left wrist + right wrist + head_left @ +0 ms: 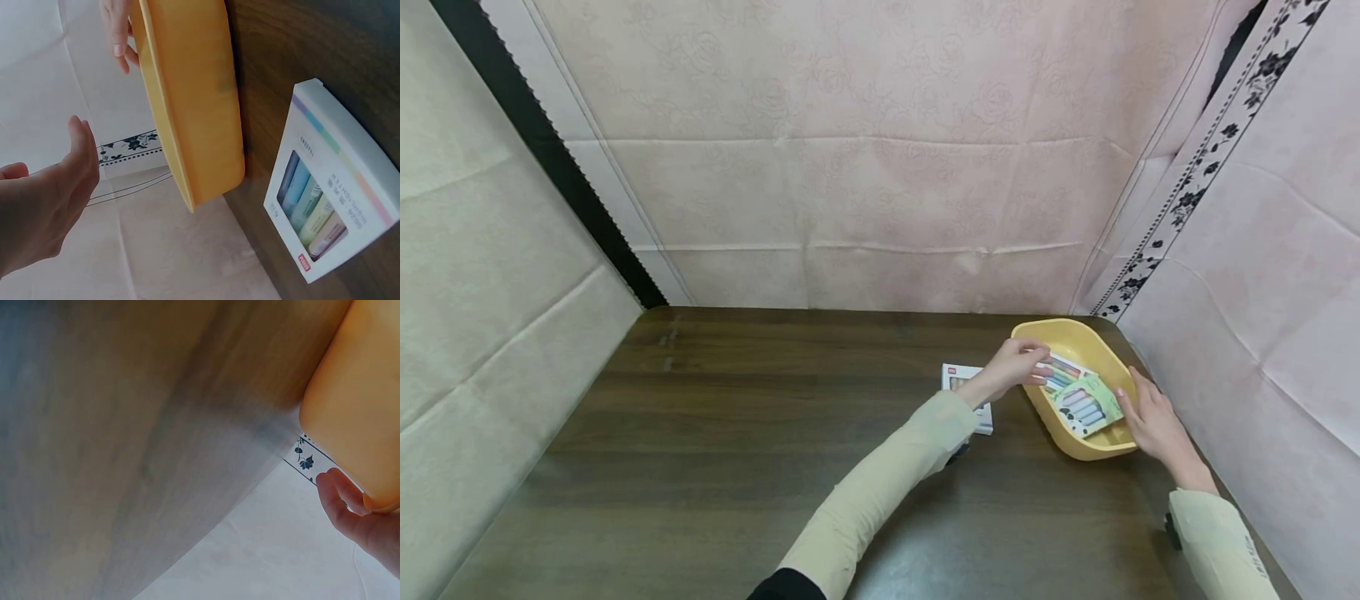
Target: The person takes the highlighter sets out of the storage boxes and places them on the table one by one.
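Note:
My left hand [1018, 364] hovers over the left rim of a yellow plastic basin [1093, 342], fingers loosely bent and holding nothing; the left wrist view shows it apart from the basin wall. At the right rim is my right hand [1153, 417], its thumb towards the inside and its fairly straight fingers [337, 503] along the outer wall. Inside the basin lie pastel pens in green-and-white packaging [1086, 406], partly covered by my left fingers. A white highlighter box [337, 181] with a window of pastel highlighters lies left of the basin, partly hidden by my left forearm in the head view.
The dark wooden table [760, 433] extends to the left of the basin. Pale cloth walls enclose it at the back and sides. The right cloth [1247, 292], with a black floral strip, stands close beside the basin and my right hand.

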A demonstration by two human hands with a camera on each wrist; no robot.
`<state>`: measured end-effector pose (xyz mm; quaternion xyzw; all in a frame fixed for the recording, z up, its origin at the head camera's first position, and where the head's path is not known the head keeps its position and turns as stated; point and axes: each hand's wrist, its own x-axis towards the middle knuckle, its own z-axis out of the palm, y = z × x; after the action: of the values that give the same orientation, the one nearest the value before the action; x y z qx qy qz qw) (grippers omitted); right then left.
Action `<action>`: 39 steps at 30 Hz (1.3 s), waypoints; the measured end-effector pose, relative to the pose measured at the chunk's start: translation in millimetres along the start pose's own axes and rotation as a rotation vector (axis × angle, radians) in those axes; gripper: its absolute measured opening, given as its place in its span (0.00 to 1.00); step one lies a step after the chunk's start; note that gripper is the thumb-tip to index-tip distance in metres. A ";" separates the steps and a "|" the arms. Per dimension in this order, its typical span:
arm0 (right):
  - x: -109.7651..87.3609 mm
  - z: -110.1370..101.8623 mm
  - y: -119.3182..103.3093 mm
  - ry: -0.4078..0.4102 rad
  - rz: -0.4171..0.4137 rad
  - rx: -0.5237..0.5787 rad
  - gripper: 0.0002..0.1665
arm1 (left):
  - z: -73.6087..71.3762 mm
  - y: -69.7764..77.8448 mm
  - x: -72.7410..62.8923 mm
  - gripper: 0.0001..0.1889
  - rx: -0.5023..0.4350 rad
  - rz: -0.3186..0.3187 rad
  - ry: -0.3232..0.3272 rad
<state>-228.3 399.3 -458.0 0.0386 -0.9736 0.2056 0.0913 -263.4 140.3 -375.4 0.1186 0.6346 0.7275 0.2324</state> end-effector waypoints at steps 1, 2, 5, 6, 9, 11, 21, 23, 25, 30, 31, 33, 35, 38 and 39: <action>0.6 0.0 -0.8 -0.003 -0.001 0.003 0.36 | -0.3 -0.9 1.3 0.17 -0.018 -0.010 -0.002; 1.4 0.1 -1.8 -0.009 0.001 0.007 0.37 | -1.0 -1.6 2.5 0.18 -0.034 -0.024 -0.004; 3.8 0.1 -5.4 -0.020 0.003 0.007 0.37 | -4.6 -4.4 7.3 0.20 -0.092 -0.070 -0.009; 4.4 0.1 -6.3 -0.024 0.006 0.003 0.37 | -5.8 -5.3 9.1 0.21 -0.109 -0.084 -0.009; 5.2 0.0 -8.0 -0.032 0.017 -0.005 0.37 | -7.4 -8.6 14.4 0.22 -0.145 -0.109 -0.006; 5.1 0.1 -7.5 -0.029 0.018 -0.008 0.37 | -6.9 -11.2 18.1 0.22 -0.163 -0.118 -0.004; 3.7 -0.2 -5.5 -0.018 0.014 -0.012 0.37 | 5.9 -21.1 25.0 0.22 -0.169 -0.155 0.002; 3.3 -0.1 -5.6 -0.017 0.013 -0.016 0.37 | 8.3 -22.4 25.5 0.23 -0.159 -0.155 0.003; 3.2 -0.2 -5.4 -0.018 0.014 -0.016 0.37 | 10.1 -23.2 26.3 0.22 -0.147 -0.152 0.010; 1.8 -1.4 -5.3 -0.030 0.023 -0.012 0.38 | 11.5 -26.5 29.2 0.21 -0.124 -0.156 0.003; 1.4 -1.6 -5.1 -0.030 0.025 -0.014 0.38 | 11.6 -27.4 30.2 0.20 -0.116 -0.159 -0.003; 0.8 -2.0 -5.1 -0.038 0.032 -0.008 0.38 | 12.0 -29.3 32.1 0.19 -0.093 -0.159 -0.020; 0.1 -2.2 -4.9 -0.043 0.037 -0.005 0.38 | 13.1 -30.7 34.2 0.18 -0.064 -0.147 -0.030; -0.4 -1.9 -3.9 -0.044 0.038 -0.006 0.38 | 16.8 -32.1 37.5 0.16 0.008 -0.120 0.007; -0.6 -1.7 -3.5 -0.042 0.035 -0.007 0.38 | 18.6 -32.3 38.4 0.16 0.031 -0.109 0.024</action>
<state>-227.0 396.7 -455.2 0.0256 -0.9765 0.2032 0.0674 -281.7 177.9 -408.6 0.0789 0.6541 0.7051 0.2621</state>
